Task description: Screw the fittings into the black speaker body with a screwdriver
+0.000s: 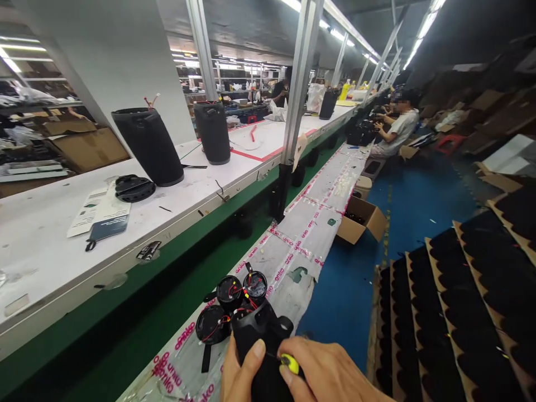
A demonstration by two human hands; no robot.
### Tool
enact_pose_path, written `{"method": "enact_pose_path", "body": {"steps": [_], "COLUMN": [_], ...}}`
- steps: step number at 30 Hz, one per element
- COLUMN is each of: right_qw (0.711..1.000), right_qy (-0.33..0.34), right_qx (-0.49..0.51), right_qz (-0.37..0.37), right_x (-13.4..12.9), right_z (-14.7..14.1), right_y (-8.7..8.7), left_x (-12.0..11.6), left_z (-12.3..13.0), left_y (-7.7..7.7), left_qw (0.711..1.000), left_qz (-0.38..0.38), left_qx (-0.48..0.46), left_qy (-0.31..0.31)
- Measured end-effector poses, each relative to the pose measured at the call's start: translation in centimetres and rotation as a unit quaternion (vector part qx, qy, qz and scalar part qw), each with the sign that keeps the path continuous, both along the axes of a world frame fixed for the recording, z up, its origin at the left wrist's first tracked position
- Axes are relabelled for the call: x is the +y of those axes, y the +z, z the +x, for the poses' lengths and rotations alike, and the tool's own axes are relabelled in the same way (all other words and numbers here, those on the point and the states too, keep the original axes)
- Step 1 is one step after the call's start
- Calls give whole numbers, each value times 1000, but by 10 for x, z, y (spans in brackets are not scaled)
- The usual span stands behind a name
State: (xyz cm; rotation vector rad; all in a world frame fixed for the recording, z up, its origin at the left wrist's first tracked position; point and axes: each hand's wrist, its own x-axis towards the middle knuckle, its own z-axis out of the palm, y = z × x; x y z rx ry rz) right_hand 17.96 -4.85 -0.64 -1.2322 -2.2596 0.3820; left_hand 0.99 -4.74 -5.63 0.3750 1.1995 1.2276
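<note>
My left hand (242, 365) is closed around a black cylindrical speaker body (256, 335) with a fabric-like side and an open top. Red wires come out of that top, and a strap loop sticks out at its right. Between the thumb and fingers of my right hand (326, 368) is a small yellow-and-black tool (290, 364), held against the speaker's side; its exact kind is hidden. Just beyond the speaker body lie several round black end caps (213, 324) with red wires and straps. They rest on a narrow bench (285, 268) covered in printed plastic film.
A white table (196, 192) on the left carries black speaker bodies (146, 146), a black cap (134, 188) and printed cards (100, 209). Stacked dividers with black pieces (452, 312) stand at right. A cardboard box (362, 220) sits beside the bench; a seated person (400, 128) works farther along.
</note>
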Motion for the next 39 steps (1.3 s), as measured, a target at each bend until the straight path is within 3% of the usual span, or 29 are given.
{"method": "enact_pose_path", "body": {"steps": [4,7,10,14,20,25,29,33,39], "right_qw": [987,973,970,975,978,975,965,966,962], "right_qy": [-76,-103,-93,-56,-49,-93,-135,-96,-150], "right_qx": [-59,-110,-176,-201,-201,-201,-199,-218,-180], "right_qz": [127,173,137,82,-16,20,102,102,141], "right_x": [0,-1,0,3,4,0,-5,-10,-7], "right_z": [-12,-15,-15,-14,-21,-31,-33,-32,-43], "right_y": [-5,-10,-5,4,-8,-19,-23,-28,-40], "left_x": [-2,-4,-5,-5,-4,-2,-3,-7,-6], "left_z": [-2,-5,-9,-11,-13,-15,-19,-22,-23], "left_y": [-2,-6,-10,-10,-9,-12,-16,-20,-15], "left_qw": [999,999,994,993,989,965,949,944,946], "left_qz": [0,15,20,38,59,55,37,18,-8], "left_qx": [-32,30,106,104,133,255,312,328,323], "left_qy": [-25,-24,-17,-27,-26,-14,-19,-2,33]}}
